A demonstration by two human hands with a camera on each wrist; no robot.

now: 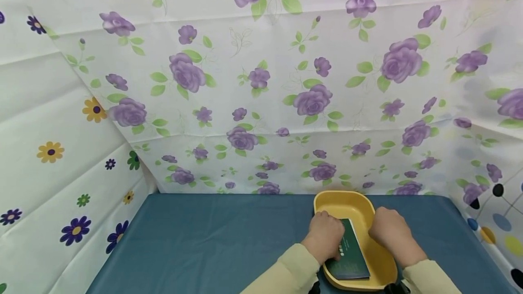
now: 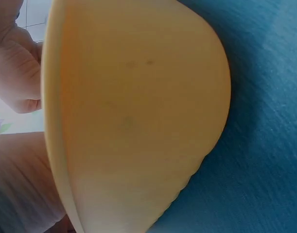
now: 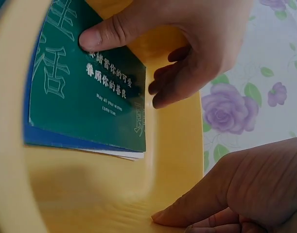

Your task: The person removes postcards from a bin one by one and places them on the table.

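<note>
A yellow plastic basin stands on the blue-covered table. Inside lies a dark green booklet with white lettering, and a blue cover shows beneath it. My left hand holds the green booklet at its edge; in the right wrist view its thumb presses on the cover while the other fingers curl by the edge. My right hand grips the basin's right side, its thumb against the yellow inner wall. The left wrist view shows mostly the basin's outer wall.
The blue tablecloth spreads to the left of the basin. Behind the table hangs a white sheet with purple roses. A flower-patterned sheet hangs at the left, and a dotted one at the right.
</note>
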